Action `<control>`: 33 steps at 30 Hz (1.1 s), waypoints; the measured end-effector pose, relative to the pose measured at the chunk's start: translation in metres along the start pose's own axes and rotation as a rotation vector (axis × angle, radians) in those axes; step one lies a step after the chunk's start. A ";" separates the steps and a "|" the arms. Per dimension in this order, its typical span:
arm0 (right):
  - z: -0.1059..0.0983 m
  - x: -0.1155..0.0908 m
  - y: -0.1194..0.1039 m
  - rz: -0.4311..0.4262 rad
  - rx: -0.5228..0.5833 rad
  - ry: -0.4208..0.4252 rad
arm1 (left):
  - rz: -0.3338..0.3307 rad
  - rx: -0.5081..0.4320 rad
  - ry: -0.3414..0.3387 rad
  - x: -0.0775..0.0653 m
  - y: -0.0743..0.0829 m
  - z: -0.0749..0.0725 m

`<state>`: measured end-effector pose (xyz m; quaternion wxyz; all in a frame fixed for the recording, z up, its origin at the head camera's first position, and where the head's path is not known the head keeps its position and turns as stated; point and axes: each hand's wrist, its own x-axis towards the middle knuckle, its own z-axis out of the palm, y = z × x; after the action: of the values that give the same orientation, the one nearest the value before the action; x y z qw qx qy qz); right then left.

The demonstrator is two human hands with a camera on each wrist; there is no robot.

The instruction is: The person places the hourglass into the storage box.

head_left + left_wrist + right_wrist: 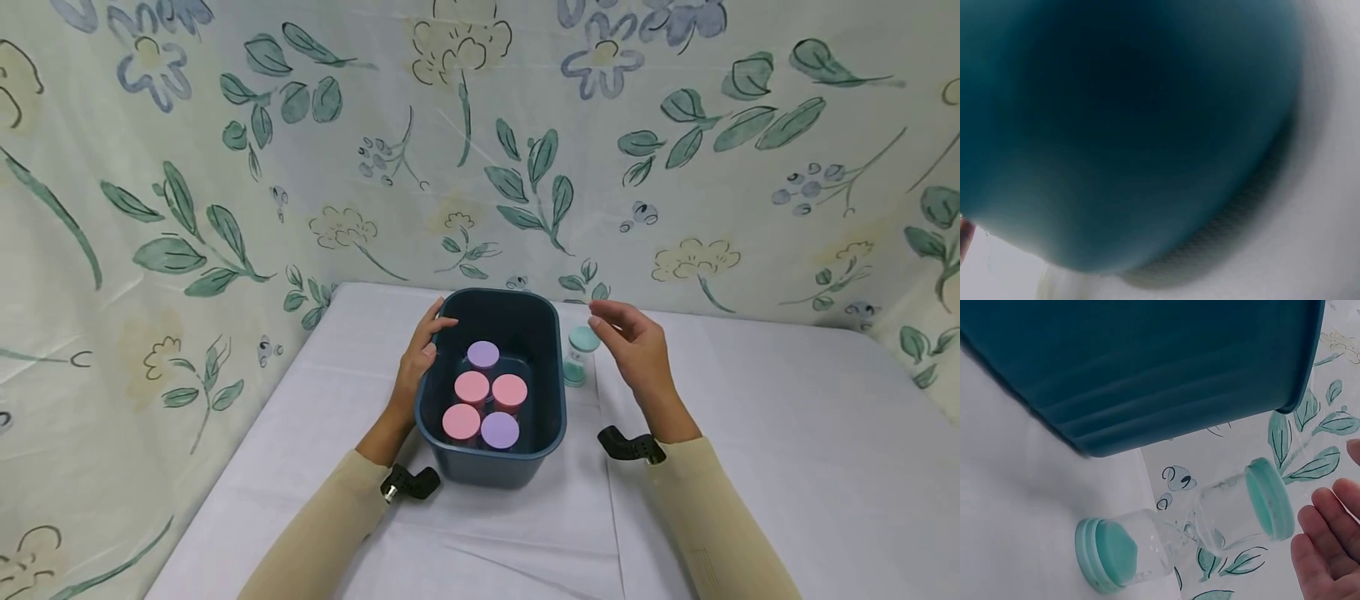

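Note:
A dark blue plastic bin (491,471) stands on the white-covered table. My left hand (415,362) holds its left side, with a finger over the rim. Inside the bin stand several round-capped items: pink caps (472,388) and purple caps (483,355). What lies below the caps is mostly hidden. To the right of the bin stands an upright sand timer (577,357) with teal ends and teal sand at the bottom. My right hand (636,343) hovers just right of its upper cap; in the right wrist view a small gap shows between fingertips (1305,515) and cap.
A white cloth (787,433) with creases covers the table. Behind and to the left hangs a floral curtain (525,108), close to the table's far edge. The bin's wall (1147,125) fills most of the left wrist view, blurred.

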<state>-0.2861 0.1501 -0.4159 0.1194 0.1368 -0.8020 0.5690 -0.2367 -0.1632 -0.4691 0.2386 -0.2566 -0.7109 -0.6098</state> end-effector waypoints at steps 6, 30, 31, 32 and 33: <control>0.001 0.002 0.007 0.022 0.017 -0.012 | -0.003 -0.004 -0.003 -0.001 0.001 0.000; 0.008 0.006 0.024 0.031 -0.066 -0.089 | -0.010 -0.017 -0.006 0.000 0.005 0.001; 0.008 0.006 0.024 0.036 -0.069 -0.093 | -0.009 -0.014 -0.006 0.000 0.005 0.001; 0.008 0.006 0.025 0.039 -0.073 -0.099 | -0.008 -0.012 -0.005 0.000 0.005 0.001; 0.008 0.006 0.025 0.041 -0.076 -0.103 | -0.007 -0.010 -0.005 0.000 0.005 0.001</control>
<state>-0.3011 0.1498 -0.4382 0.0713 0.1447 -0.8309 0.5326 -0.2338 -0.1615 -0.4659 0.2332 -0.2567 -0.7094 -0.6136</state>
